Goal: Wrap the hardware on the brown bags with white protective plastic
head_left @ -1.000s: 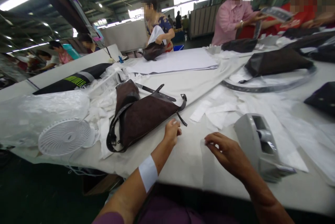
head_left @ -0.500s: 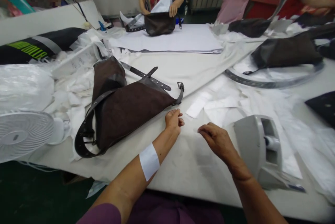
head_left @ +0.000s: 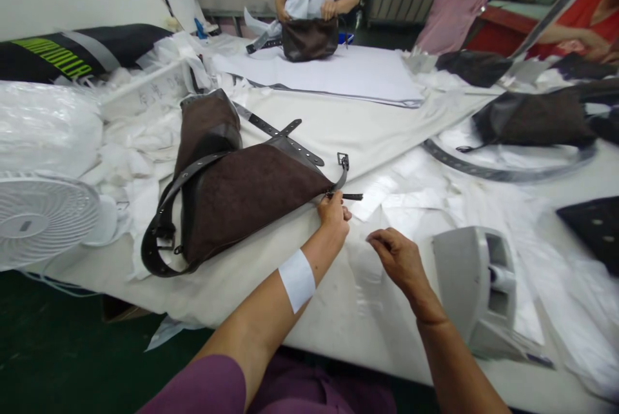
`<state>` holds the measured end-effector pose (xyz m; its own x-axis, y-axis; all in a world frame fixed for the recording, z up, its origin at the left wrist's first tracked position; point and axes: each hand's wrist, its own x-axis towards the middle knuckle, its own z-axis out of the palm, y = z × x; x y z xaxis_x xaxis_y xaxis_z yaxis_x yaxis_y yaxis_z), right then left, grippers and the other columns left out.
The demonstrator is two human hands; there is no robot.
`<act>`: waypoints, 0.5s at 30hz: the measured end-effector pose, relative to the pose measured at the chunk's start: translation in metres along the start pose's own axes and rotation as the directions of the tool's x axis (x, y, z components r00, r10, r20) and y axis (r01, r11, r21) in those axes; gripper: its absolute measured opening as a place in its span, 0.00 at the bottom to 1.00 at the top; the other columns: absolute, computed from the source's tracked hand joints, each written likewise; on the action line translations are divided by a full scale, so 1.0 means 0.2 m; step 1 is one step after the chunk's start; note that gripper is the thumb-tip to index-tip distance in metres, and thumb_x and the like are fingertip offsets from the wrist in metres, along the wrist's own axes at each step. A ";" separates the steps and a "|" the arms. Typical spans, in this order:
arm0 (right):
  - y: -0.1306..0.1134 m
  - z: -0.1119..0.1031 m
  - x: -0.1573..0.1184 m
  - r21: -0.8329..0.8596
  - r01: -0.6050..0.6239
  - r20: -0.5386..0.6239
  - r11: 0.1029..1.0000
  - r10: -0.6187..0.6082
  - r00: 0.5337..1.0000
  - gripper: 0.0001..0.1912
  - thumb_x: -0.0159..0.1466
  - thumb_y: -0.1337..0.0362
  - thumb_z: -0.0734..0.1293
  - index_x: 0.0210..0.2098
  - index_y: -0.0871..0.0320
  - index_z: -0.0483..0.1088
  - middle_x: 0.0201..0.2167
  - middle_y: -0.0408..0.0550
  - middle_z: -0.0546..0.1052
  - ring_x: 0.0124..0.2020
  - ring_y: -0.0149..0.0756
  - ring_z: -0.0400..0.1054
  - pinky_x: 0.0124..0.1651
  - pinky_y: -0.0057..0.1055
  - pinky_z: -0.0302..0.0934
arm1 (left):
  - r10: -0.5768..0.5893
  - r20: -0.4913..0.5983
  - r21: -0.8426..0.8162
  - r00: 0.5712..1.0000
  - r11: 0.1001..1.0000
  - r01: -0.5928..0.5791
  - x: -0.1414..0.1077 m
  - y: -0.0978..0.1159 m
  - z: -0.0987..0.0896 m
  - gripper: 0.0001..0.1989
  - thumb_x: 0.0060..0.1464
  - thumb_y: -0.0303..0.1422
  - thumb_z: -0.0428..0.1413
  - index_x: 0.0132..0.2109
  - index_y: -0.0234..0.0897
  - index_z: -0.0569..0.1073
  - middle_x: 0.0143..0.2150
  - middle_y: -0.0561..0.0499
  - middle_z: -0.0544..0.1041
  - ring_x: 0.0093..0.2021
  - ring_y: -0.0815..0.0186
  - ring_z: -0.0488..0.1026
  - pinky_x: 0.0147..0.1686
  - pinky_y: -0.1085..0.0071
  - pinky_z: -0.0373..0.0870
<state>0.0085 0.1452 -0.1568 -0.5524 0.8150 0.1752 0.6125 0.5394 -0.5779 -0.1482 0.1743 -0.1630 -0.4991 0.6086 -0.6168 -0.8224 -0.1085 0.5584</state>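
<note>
Brown bag (head_left: pixel 256 201): centre-left of frame | left hand (head_left: pixel 333 215): seems to pinch its dark pull (head_left: pixel 353 196) | right hand (head_left: pixel 397 255): fingertips together, any hold unclear | risk: slack grip could let pull slip

Head camera: above and behind the left hand (head_left: pixel 334 215) and right hand (head_left: pixel 399 260), facing forward and down
Hands: near the lens
Worktable (head_left: pixel 338 314): reaching well beyond them
</note>
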 end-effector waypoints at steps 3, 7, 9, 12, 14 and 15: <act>-0.02 -0.03 0.00 0.008 0.035 0.036 0.999 -0.035 0.999 0.07 0.61 0.65 0.62 0.31 0.56 0.72 0.28 0.45 0.72 0.30 0.34 0.67 0.36 0.29 0.59 | -0.106 0.198 0.033 0.974 0.994 0.102 -0.09 0.05 -0.08 0.10 0.51 0.26 0.57 0.30 0.36 0.61 0.23 0.57 0.66 0.15 0.79 0.58 0.15 0.80 0.53; -0.04 -0.05 0.01 -0.002 0.078 0.133 0.997 -0.077 0.988 0.08 0.62 0.64 0.61 0.31 0.56 0.73 0.28 0.46 0.72 0.30 0.34 0.67 0.34 0.29 0.59 | -0.198 0.396 0.163 0.897 0.976 0.143 -0.17 0.11 -0.23 0.09 0.49 0.29 0.60 0.35 0.36 0.66 0.29 0.52 0.72 0.21 0.75 0.66 0.21 0.76 0.66; -0.07 -0.05 0.03 -0.018 0.089 0.159 0.996 -0.085 0.984 0.09 0.62 0.64 0.61 0.32 0.56 0.73 0.28 0.46 0.72 0.29 0.34 0.67 0.33 0.29 0.58 | -0.221 0.438 0.195 0.871 0.970 0.148 -0.19 0.12 -0.29 0.11 0.46 0.29 0.62 0.36 0.34 0.68 0.30 0.52 0.72 0.23 0.74 0.68 0.25 0.74 0.69; -0.10 -0.04 0.04 -0.028 0.098 0.174 0.995 -0.092 0.980 0.08 0.62 0.64 0.62 0.32 0.56 0.73 0.28 0.46 0.72 0.29 0.34 0.67 0.33 0.29 0.58 | -0.284 0.495 0.241 0.821 0.953 0.185 -0.20 0.12 -0.32 0.12 0.44 0.30 0.64 0.35 0.33 0.69 0.30 0.51 0.72 0.24 0.73 0.69 0.26 0.73 0.70; -0.11 -0.03 0.05 -0.034 0.105 0.191 0.994 -0.096 0.977 0.08 0.62 0.64 0.62 0.32 0.56 0.73 0.29 0.46 0.72 0.29 0.34 0.68 0.33 0.29 0.59 | -0.281 0.527 0.272 0.802 0.950 0.154 -0.19 0.12 -0.32 0.12 0.44 0.31 0.64 0.33 0.32 0.69 0.28 0.52 0.71 0.23 0.74 0.67 0.24 0.74 0.68; -0.12 -0.03 0.05 -0.038 0.106 0.202 0.994 -0.097 0.975 0.08 0.62 0.64 0.62 0.32 0.56 0.73 0.29 0.46 0.73 0.29 0.34 0.68 0.33 0.29 0.59 | -0.254 0.531 0.289 0.808 0.951 0.109 -0.19 0.12 -0.32 0.11 0.45 0.32 0.63 0.33 0.32 0.69 0.26 0.52 0.71 0.22 0.74 0.66 0.22 0.75 0.67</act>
<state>-0.0083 0.1419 -0.1369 -0.7116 0.6995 0.0659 0.5714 0.6308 -0.5249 -0.1660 0.0990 -0.1620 -0.0495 0.9371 -0.3456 -0.7574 0.1903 0.6246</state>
